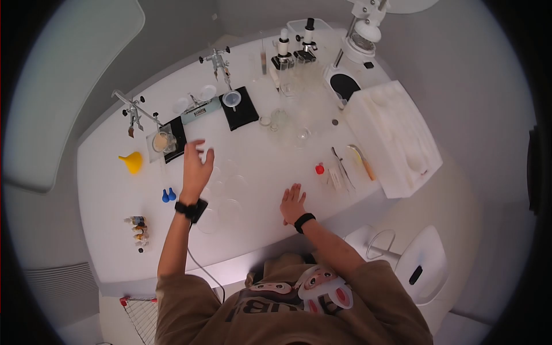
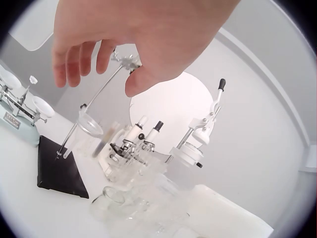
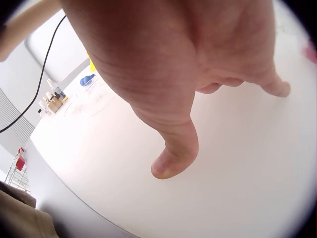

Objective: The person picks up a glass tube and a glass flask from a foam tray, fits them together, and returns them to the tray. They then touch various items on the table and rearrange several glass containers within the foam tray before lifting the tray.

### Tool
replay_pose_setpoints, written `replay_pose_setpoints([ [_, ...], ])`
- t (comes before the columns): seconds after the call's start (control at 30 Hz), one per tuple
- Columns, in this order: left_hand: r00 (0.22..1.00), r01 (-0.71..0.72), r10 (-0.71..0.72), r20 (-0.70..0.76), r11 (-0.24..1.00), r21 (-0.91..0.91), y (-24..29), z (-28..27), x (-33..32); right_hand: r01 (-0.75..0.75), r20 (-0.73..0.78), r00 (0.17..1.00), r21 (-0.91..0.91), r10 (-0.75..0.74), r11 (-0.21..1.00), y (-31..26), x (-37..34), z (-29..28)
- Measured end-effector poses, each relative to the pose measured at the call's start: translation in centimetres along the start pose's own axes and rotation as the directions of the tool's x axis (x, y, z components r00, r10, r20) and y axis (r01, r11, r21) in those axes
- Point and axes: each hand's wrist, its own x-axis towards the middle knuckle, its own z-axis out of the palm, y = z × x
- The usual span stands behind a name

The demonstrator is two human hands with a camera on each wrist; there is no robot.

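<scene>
Hovering left hand [image 1: 198, 168]; right hand [image 1: 293, 205] apparently touching table [image 1: 270, 169].

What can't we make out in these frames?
Head: exact count of clear dishes; faint outlines fade into the white tabletop.
Head: any label text on the small bottles; too small.
Left wrist: count of the clustered glassware; haze and overlap.
Left wrist: outer end of the balance; cut off by left edge.
Right wrist: some fingers of the right grip; its palm hides them.

I record large dark lettering [image 1: 270, 309] on my brown shirt [image 1: 192, 313], creased and inverted; only a "B" reads for certain. The balance's [image 2: 26, 130] label plate [image 2: 11, 119] is too blurred to read.
</scene>
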Motion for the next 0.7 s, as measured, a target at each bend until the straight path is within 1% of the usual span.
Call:
replay_pose_setpoints([
  [0.03, 0.999, -0.038, 0.038, 0.011, 0.999, -0.005, -0.8, -0.4, -2.2, 0.002, -0.024, 1.000, -0.009, -0.003, 1.000, -0.1, 0.1, 0.2],
  [0.07, 0.998, -0.056, 0.056, 0.027, 0.998, 0.023, -0.9, -0.8, -4.5, -0.004, 0.004, 1.000, -0.006, 0.004, 1.000, -0.1, 0.1, 0.1],
  [0.1, 0.998, -0.042, 0.040, 0.053, 0.998, 0.043, -0.4, -1.1, -6.6, -0.001, 0.001, 1.000, -0.004, 0.001, 1.000, -0.1, 0.3, -0.1],
  [0.17, 0.986, -0.103, 0.088, 0.140, 0.989, 0.105, -0.3, -1.2, -10.3, -0.003, 0.037, 0.999, 0.021, 0.003, 1.000, 0.0, 0.3, -0.2],
  [0.23, 0.977, -0.064, 0.042, 0.211, 0.993, 0.100, -0.3, -0.2, -13.1, -0.002, 0.049, 0.999, 0.033, 0.001, 0.999, 0.0, 0.5, -0.4],
  [0.27, 0.975, -0.069, 0.048, 0.219, 0.994, 0.088, -0.1, 0.6, -14.3, 0.003, 0.064, 0.998, 0.043, -0.006, 0.999, 0.2, 0.3, -0.4],
  [0.3, 0.965, -0.110, 0.086, 0.247, 0.990, 0.088, 0.3, 1.5, -15.1, -0.012, 0.062, 0.998, 0.043, 0.009, 0.999, 0.4, 0.1, -0.6],
  [0.37, 0.943, -0.143, 0.123, 0.309, 0.989, 0.041, 1.3, 3.2, -15.7, 0.005, 0.088, 0.996, 0.070, -0.011, 0.998, 0.4, 0.1, -1.0],
  [0.5, 0.925, -0.198, 0.163, 0.343, 0.978, 0.071, 3.4, 6.9, -15.0, 0.015, 0.073, 0.997, 0.104, -0.023, 0.994, 0.7, -0.1, -1.1],
  [0.57, 0.938, -0.156, 0.121, 0.325, 0.984, 0.083, 3.8, 8.9, -14.4, 0.019, 0.062, 0.998, 0.117, -0.026, 0.993, 0.7, -0.4, -1.0],
  [0.63, 0.936, -0.153, 0.112, 0.335, 0.983, 0.097, 3.5, 11.3, -14.1, 0.022, 0.044, 0.999, 0.129, -0.027, 0.991, 1.1, -0.5, -1.6],
  [0.7, 0.926, -0.103, 0.046, 0.376, 0.986, 0.132, 2.6, 13.9, -14.5, 0.062, 0.055, 0.996, 0.115, -0.068, 0.991, 1.6, -1.3, -1.6],
])
